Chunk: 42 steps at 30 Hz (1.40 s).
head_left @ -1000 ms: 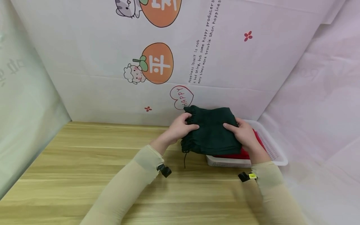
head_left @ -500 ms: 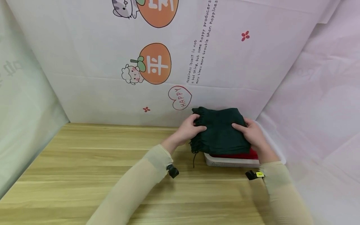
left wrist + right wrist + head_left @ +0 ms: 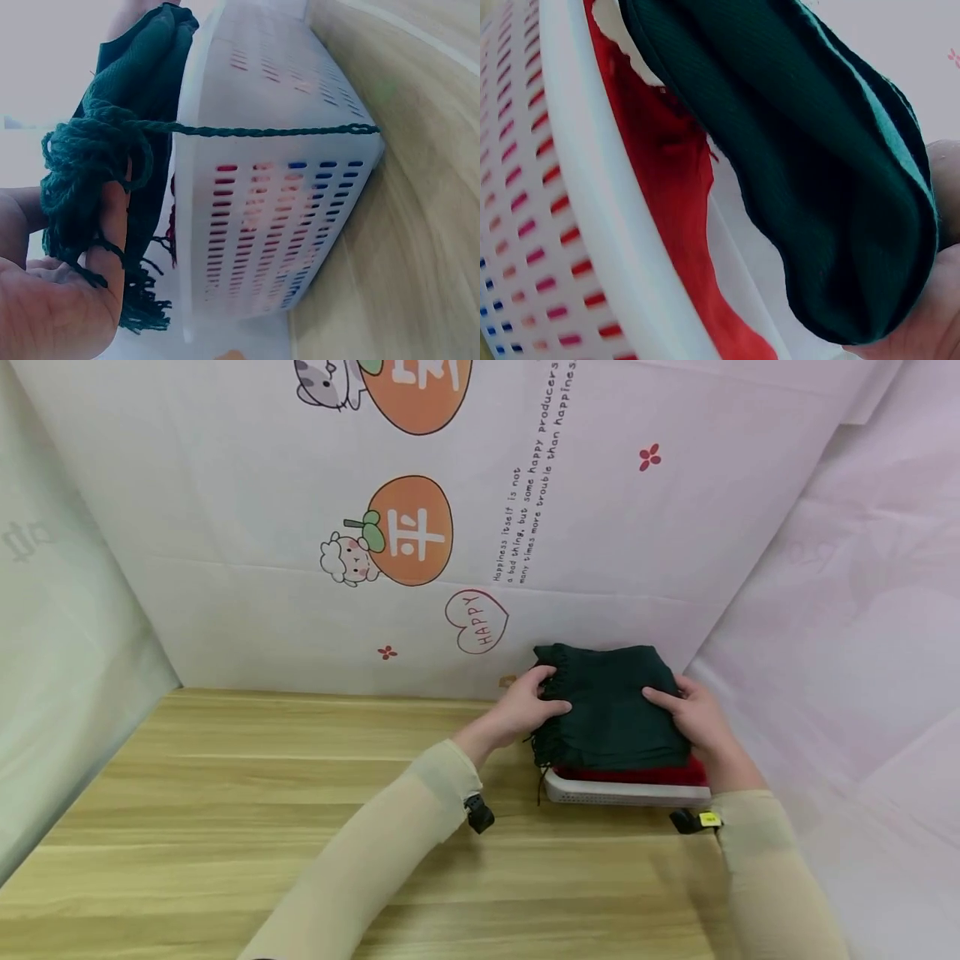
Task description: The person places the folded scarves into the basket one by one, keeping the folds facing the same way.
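A folded dark green scarf [image 3: 611, 706] with a tasselled fringe is held level over a white plastic basket [image 3: 630, 794]. My left hand [image 3: 525, 703] grips its fringed end, thumb on top and fingers beneath. At the opposite, folded end, my right hand [image 3: 697, 718] pinches it the same way. Red cloth [image 3: 667, 187] lies in the basket under the scarf, and a gap shows between them in the right wrist view. One twisted fringe strand [image 3: 262, 132] hangs across the basket's outer corner in the left wrist view. The scarf hides most of the basket's inside.
The basket stands on a wood-grain table [image 3: 300, 827], in the corner by the printed back sheet [image 3: 600, 527] and the white right-hand sheet [image 3: 847, 677]. Red, pink and blue show through the slots of its wall. Bare tabletop stretches to the left.
Both hands have carried the green scarf to the right, so it now covers more of the basket. The grip looks the same, and the head view has shifted slightly.
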{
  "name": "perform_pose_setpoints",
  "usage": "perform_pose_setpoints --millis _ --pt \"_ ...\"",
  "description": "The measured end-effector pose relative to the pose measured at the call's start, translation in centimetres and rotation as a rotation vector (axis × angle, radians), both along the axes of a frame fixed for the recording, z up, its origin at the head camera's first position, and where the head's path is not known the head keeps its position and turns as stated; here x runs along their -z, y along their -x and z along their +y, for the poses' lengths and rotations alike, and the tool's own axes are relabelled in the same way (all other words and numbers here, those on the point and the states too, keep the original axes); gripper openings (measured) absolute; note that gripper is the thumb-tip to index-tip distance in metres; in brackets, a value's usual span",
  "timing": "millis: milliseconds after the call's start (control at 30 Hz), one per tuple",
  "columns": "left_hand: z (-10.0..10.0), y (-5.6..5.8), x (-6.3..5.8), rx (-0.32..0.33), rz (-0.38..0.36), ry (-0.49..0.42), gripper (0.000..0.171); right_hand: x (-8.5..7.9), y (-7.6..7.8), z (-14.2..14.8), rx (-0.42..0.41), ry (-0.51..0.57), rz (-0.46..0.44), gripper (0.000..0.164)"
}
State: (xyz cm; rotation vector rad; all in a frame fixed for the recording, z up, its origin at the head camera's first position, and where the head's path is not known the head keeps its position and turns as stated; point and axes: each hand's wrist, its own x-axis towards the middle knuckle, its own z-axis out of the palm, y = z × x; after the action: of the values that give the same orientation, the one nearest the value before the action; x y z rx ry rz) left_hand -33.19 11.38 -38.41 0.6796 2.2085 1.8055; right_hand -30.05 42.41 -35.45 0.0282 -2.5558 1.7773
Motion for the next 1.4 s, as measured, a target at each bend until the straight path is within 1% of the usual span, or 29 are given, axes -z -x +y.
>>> perform_pose_setpoints --millis 167,200,333,400,500,633,733,800,867,933,1000,1133,1233,1400 --pt "1.0 -0.1 0.4 0.007 0.002 -0.005 0.071 -0.9 -1.0 0.2 0.008 0.016 -0.019 0.062" --pt "1.2 -0.1 0.4 0.008 0.002 -0.001 0.071 -0.8 -1.0 0.4 0.008 0.032 -0.027 0.061" --pt "1.7 0.0 0.8 -0.006 0.001 0.0 0.071 0.3 -0.1 1.5 0.022 0.037 -0.038 0.064" --pt "2.0 0.1 1.0 -0.017 -0.003 -0.007 0.07 1.0 0.5 2.1 0.029 0.018 -0.033 0.065" --pt "2.5 0.3 1.3 -0.002 0.012 -0.002 0.07 1.8 1.1 3.2 0.044 -0.005 -0.021 0.065" --pt "3.2 0.6 1.6 0.03 0.042 0.009 0.068 2.5 1.4 4.2 0.061 0.01 -0.023 0.063" --pt "3.5 0.8 1.7 0.022 0.052 0.016 0.068 2.9 1.6 4.7 0.064 0.017 -0.023 0.062" --pt "3.8 0.8 1.7 0.011 0.052 0.022 0.068 3.2 1.6 4.9 0.074 -0.017 -0.015 0.062" --pt "4.2 0.7 1.7 0.013 0.057 0.031 0.069 3.5 1.6 5.3 0.083 -0.065 -0.003 0.063" --pt "4.6 0.5 1.7 0.011 0.076 0.062 0.07 3.9 1.5 5.8 0.109 -0.103 0.0 0.065" --pt "5.1 0.4 1.7 -0.004 0.107 0.12 0.07 4.3 1.5 6.1 0.122 -0.146 -0.003 0.068" --pt "5.6 0.0 1.8 -0.07 0.169 0.277 0.071 4.9 1.7 6.4 0.117 -0.215 -0.016 0.074" --pt "5.7 -0.2 1.7 -0.108 0.175 0.358 0.073 5.0 2.0 6.4 0.102 -0.277 -0.014 0.079" --pt "5.4 -0.4 1.4 -0.129 0.168 0.439 0.079 4.8 2.1 6.2 0.074 -0.371 -0.022 0.086"
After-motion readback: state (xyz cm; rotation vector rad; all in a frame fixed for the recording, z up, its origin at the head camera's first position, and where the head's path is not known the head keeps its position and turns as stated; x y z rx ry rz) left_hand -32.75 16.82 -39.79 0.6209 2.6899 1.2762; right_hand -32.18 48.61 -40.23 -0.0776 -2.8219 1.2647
